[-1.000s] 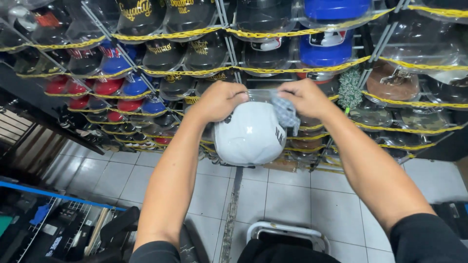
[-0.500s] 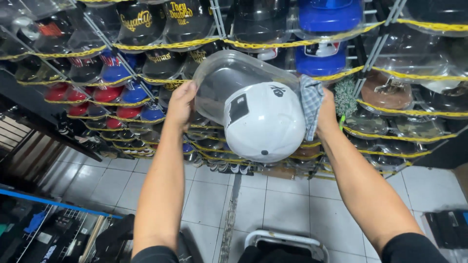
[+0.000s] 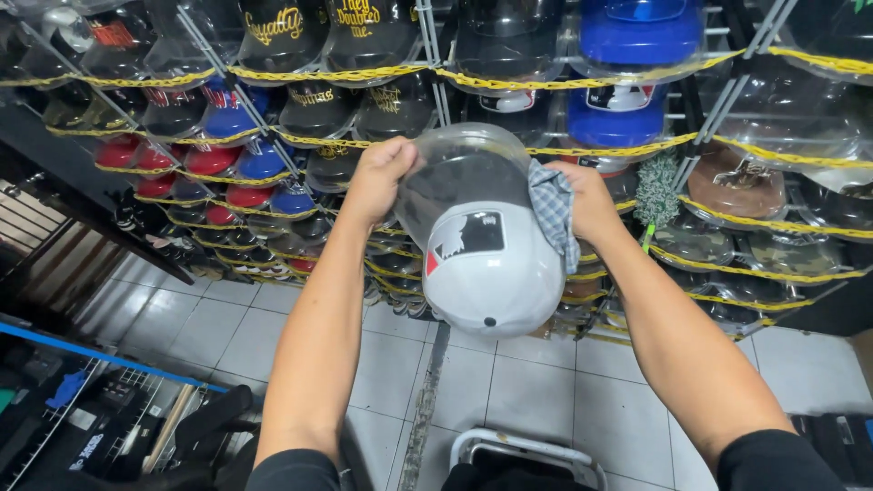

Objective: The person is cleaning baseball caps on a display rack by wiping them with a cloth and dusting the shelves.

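White cap (image 3: pixel 491 273) in clear plastic cover (image 3: pixel 459 177): light, crown soft, cover thin, slick, easily dented. Held aloft before the wire rack (image 3: pixel 427 36), left hand (image 3: pixel 380 177) fingers pinching the cover's rim, right hand (image 3: pixel 587 195) fingers closed on its far edge with a checked cloth (image 3: pixel 553 214). Best gripped at the rim, either side.

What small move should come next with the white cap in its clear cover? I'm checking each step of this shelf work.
Probably lift it up and forward toward the rack. Both hands hold the white cap in its clear cover in front of the shelves: the left hand grips the cover's edge, the right hand presses a checked cloth against its side. Which slot is free, I cannot tell.
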